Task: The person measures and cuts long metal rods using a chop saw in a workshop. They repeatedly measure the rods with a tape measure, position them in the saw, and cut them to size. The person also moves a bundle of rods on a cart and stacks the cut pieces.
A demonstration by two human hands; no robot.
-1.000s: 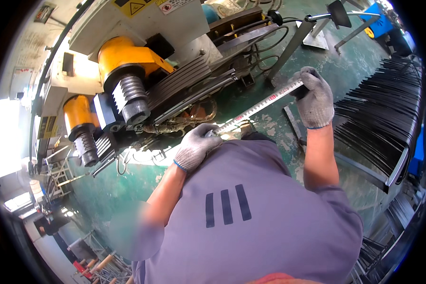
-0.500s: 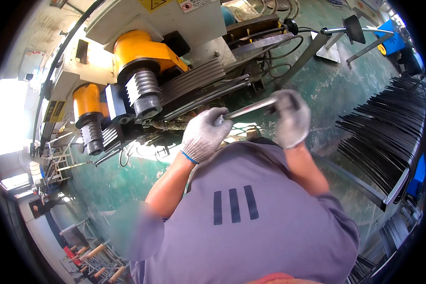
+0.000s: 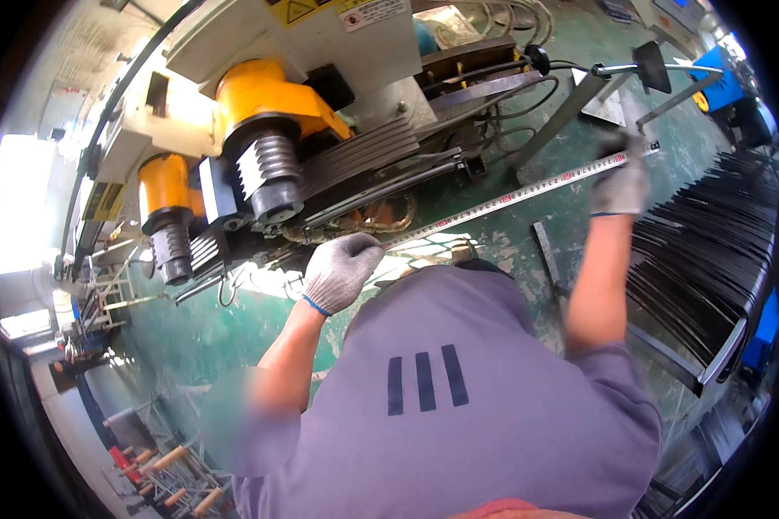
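Tape measure [image 3: 506, 199] is now being stretched much longer than half a second ago, when the two hands were being kept close together and only a short piece of blade was showing. The blade is running in a slanting line from the left hand [image 3: 344, 270], in front of the waist, up to the right hand [image 3: 621, 184], and its end is sticking out a little past the right fingers. By this change, a long row of marks is being exposed to the view.

The left hand, in a grey knitted glove, is being kept clenched around the near end of the tape, and the case is being hidden inside it. The right hand, gloved too, is being blurred by motion; the blade is passing at its fingers, but whether it is being gripped or only let slide cannot be told.

Ahead and to the left, space is being taken by a pale machine [image 3: 368, 52] with orange cylinders [image 3: 255, 91] and stacked flat bars [image 3: 363, 160]. Beyond the blade a grey slanted post [image 3: 563, 121] is standing. On the right, many thin black rods [image 3: 701, 233] are lying on a metal rack [image 3: 725, 348], near the right forearm, so room on that side is being narrowed. A metal strip [image 3: 545, 251] is also being seen below the blade, over the green floor [image 3: 190, 337].
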